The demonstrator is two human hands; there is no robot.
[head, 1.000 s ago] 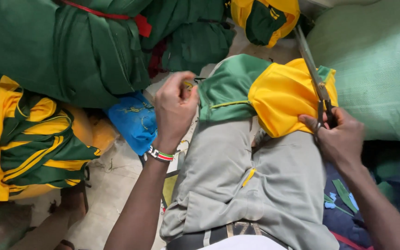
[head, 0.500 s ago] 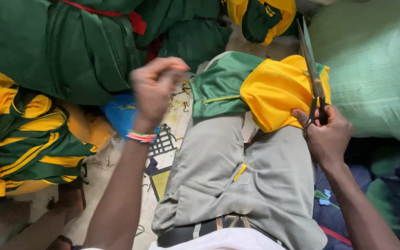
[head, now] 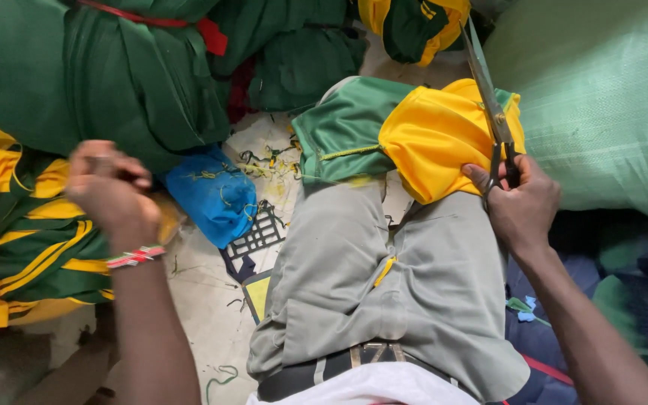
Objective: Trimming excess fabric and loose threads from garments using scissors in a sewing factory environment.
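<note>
Two hands: right hand (head: pixel 523 206) clamps long steel scissors (head: pixel 489 105) against folded yellow-green fabric (head: pixel 429 135), risking snags; left hand (head: pixel 110 187) pinched shut.

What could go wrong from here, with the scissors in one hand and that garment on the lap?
1. The right hand holds the scissors blades-up against the yellow and green garment on the knee; a slip might nick the fabric or the leg beneath.
2. The left hand is off to the side over the striped bundle, so the garment lies unsteadied and may slide.
</note>
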